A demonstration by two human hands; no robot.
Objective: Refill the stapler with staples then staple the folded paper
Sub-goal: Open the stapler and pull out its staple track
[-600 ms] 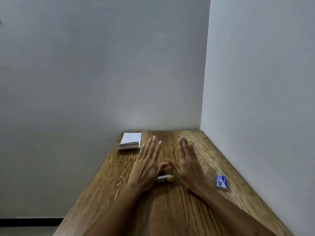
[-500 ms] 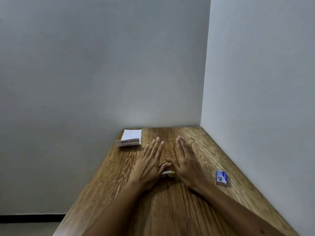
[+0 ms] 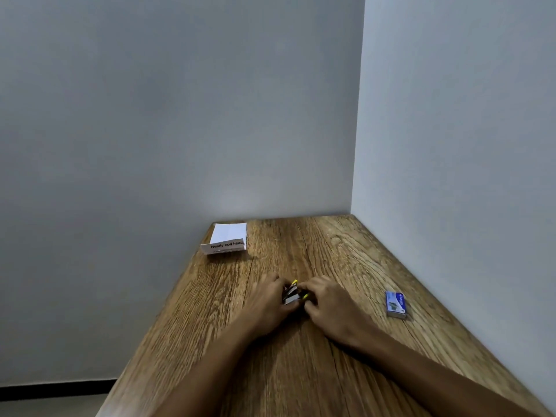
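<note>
A small yellow and metal stapler (image 3: 292, 293) sits in the middle of the wooden table (image 3: 301, 371), held between both hands. My left hand (image 3: 266, 300) grips its left side with curled fingers. My right hand (image 3: 326, 302) grips its right side, fingers curled around it. Most of the stapler is hidden by the fingers. A folded white paper (image 3: 227, 237) with printed text lies at the far left corner. A small blue staple box (image 3: 396, 304) lies to the right of my right hand, near the wall.
Grey walls close off the table at the back and along the right side. The table's left edge drops to the floor, where a dark skirting line shows.
Both hands lay flat with straight fingers beside the stapler before. They have now curled around it and lifted its near end, which shows yellow and metal parts between them.
</note>
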